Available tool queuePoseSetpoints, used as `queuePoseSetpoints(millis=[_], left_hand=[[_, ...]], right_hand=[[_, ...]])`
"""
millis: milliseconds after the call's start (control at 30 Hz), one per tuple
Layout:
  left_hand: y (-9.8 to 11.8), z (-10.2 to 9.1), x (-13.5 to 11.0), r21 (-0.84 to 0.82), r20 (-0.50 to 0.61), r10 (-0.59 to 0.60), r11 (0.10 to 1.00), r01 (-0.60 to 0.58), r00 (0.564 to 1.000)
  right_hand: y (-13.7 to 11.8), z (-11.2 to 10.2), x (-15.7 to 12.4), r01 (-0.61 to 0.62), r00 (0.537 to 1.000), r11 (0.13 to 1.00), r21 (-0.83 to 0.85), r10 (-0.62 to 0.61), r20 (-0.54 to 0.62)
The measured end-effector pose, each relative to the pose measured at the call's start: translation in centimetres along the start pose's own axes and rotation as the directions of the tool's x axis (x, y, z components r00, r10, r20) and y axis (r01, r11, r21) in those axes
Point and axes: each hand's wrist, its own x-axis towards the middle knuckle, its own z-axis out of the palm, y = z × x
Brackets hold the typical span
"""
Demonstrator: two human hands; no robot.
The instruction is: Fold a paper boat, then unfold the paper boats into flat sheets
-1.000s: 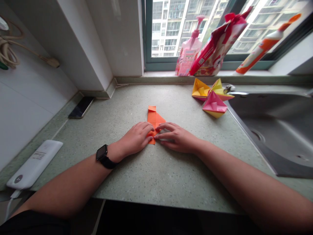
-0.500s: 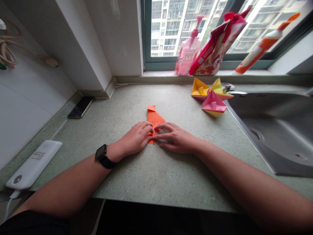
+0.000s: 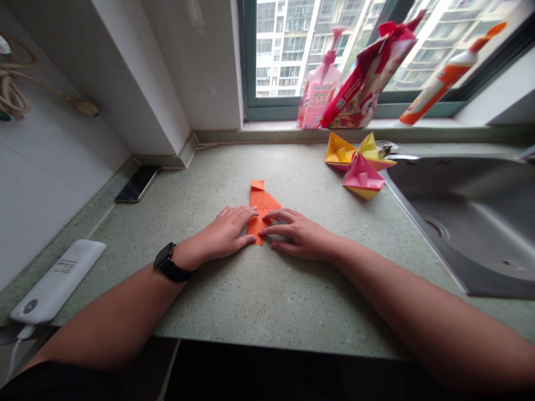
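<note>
A folded piece of orange paper (image 3: 258, 199) lies flat on the speckled countertop (image 3: 251, 301), with a small flap at its far end and a slanted edge on its right side. My left hand (image 3: 229, 231) rests at the paper's left edge, its fingertips and thumb touching it, the fingers stretched out and apart. From the right, my right hand (image 3: 296, 233) touches the paper with spread fingertips, the index and middle fingers lying on it. A black watch (image 3: 166, 257) sits on my left wrist.
Folded paper boats, a pink one (image 3: 363, 177) and an orange one (image 3: 338, 151) among them, stand beside the steel sink (image 3: 472, 223). A phone (image 3: 137, 184) and a white power bank (image 3: 58, 281) lie left. A pink pump bottle (image 3: 318, 89) stands on the windowsill.
My left hand has slid left from the middle of the paper to its left edge, and its fingers have straightened. My right hand stays almost in place.
</note>
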Motion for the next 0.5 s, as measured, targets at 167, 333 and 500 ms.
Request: queuePoseSetpoints(millis=[167,333,500], left_hand=[[0.4,1.1,0.5,0.003,-0.113,-0.051,0.999,0.052,0.992],[0.4,2.0,1.0,0.006,-0.201,-0.053,0.998,0.056,0.978],[0.4,2.4,1.7,0.036,-0.251,-0.062,0.997,0.074,0.966]], right_hand=[[0.0,-0.2,0.1,-0.014,1.000,0.999,0.030,0.014,0.003],[0.1,-0.2,0.3,-0.042,0.999,0.998,0.044,0.042,0.002],[0.3,0.1,0.4,-0.061,0.998,0.997,0.045,0.062,-0.010]])
